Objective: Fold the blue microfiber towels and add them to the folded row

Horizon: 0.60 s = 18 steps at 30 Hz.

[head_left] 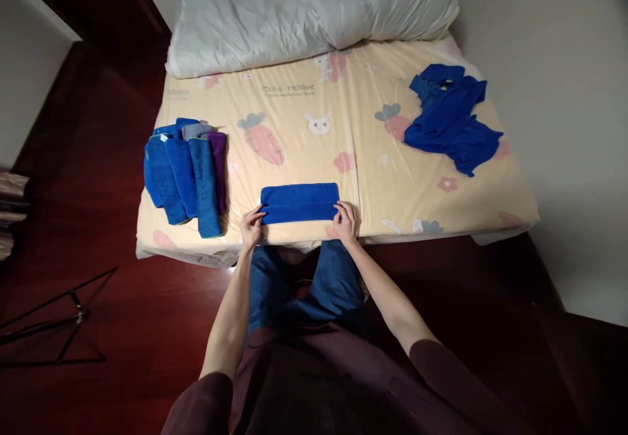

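A blue towel (300,202), folded into a long flat rectangle, lies near the front edge of the bed. My left hand (252,224) pinches its left end, and my right hand (346,221) pinches its right end. Off to the left sits a heap of rolled or folded towels (179,176) in blue, grey and purple. Over on the right lies a crumpled pile of blue cloth (454,118), apart from both hands.
The bed (304,154) has a cream cover printed with rabbits and carrots. A pale, shiny quilt (314,10) is bunched at its far end. Black tripod legs (69,324) stand on the dark red floor at left. A wall (549,108) rises on the right.
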Motion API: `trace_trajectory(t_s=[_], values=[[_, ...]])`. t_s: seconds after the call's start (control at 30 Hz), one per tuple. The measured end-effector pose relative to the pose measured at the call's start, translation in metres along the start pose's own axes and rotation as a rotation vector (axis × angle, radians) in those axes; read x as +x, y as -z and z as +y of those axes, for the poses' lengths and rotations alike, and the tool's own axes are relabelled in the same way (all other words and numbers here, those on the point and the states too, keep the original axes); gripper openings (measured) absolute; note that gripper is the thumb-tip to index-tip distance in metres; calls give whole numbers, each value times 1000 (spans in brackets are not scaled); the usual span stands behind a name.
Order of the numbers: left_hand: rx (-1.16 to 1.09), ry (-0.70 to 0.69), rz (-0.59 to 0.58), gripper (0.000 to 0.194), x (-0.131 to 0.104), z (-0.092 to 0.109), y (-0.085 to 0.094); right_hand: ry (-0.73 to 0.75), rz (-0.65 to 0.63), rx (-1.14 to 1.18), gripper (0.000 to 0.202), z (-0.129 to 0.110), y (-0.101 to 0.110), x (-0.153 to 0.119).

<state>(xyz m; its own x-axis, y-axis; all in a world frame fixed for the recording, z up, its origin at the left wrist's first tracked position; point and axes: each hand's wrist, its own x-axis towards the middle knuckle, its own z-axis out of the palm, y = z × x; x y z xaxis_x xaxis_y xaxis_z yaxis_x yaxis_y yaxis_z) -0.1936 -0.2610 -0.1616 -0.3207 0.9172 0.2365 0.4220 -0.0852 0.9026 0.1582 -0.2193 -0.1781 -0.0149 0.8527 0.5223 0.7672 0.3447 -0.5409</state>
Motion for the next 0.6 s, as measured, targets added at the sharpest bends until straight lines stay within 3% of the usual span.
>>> trace_trajectory(t_s=[0.3,0.47,0.6], values=[[74,-4,-102,22,0,11,7,-62,-35,39,40,-5,8,3],[147,-64,-174,54,-4,15,9,-31,-152,54,52,-9,20,4],[141,-29,-130,52,-4,10,6,-8,-205,56,61,-10,24,4]])
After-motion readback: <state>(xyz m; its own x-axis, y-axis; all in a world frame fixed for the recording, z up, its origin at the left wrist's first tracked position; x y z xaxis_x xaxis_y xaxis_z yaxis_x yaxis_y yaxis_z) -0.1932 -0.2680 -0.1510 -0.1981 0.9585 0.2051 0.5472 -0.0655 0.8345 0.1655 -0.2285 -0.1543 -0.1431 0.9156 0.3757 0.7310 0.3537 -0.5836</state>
